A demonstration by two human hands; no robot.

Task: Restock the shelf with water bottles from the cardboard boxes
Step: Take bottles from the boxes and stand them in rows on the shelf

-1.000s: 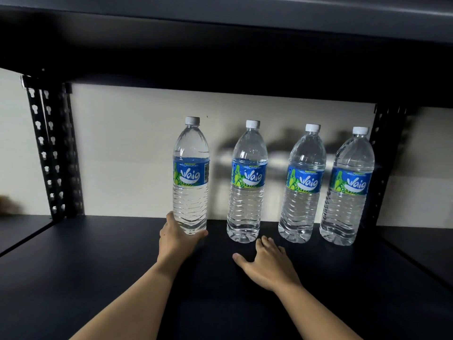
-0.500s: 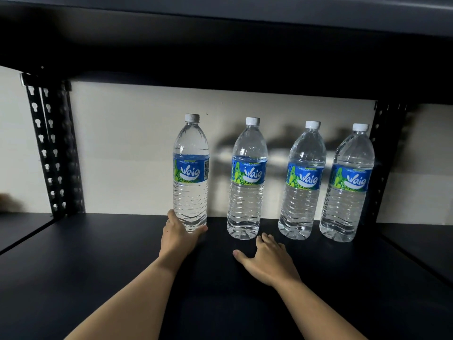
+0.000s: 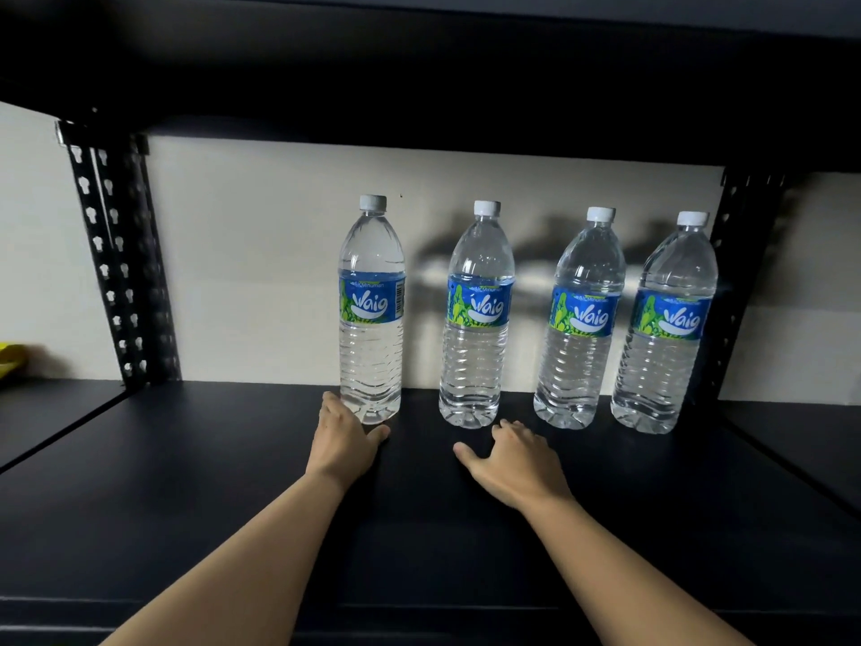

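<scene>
Gripping leftmost bottle (image 3: 371,319) base — left hand (image 3: 347,442), fingers (image 3: 332,404) curled round; right hand (image 3: 508,463) spread flat on shelf (image 3: 186,459) — empty.

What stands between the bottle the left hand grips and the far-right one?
Head view: two more upright bottles, the second bottle and third bottle, stand between the leftmost bottle, gripped by the left hand, and the rightmost bottle.

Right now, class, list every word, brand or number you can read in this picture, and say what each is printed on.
"Waig": blue label of the leftmost water bottle, second bottle, third bottle and rightmost bottle.
"Air Minuman": small line above the brand on those labels, only just legible.
The barcode on the leftmost bottle's label: digits too small to read.
No other text shows.
</scene>
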